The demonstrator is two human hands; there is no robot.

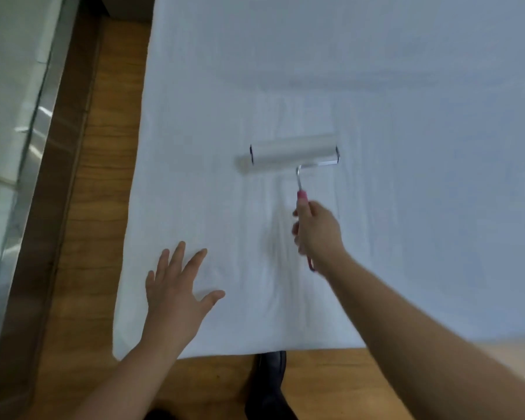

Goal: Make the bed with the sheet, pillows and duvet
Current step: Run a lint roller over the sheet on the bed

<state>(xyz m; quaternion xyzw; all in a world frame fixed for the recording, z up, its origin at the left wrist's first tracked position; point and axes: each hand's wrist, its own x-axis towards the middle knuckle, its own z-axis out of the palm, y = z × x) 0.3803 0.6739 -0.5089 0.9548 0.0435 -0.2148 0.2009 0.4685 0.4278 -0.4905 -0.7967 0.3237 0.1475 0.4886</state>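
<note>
Roller (294,154) seemingly on sheet (406,116)

A white lint roller (294,154) with a pink handle (302,196) lies above a wooden floor (103,183), where a black shoe (269,386) shows at the bottom edge and a metal-edged frame (28,165) runs along the left.

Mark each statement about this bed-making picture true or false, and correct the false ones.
1. The right hand grips the pink-handled white lint roller. True.
2. The left hand is curled into a fist. False: its fingers are spread flat on the white bed sheet.
3. The roller's drum lies on the wooden floor. False: it is on the sheet.
4. A black shoe shows at the bed's near edge. True.
</note>
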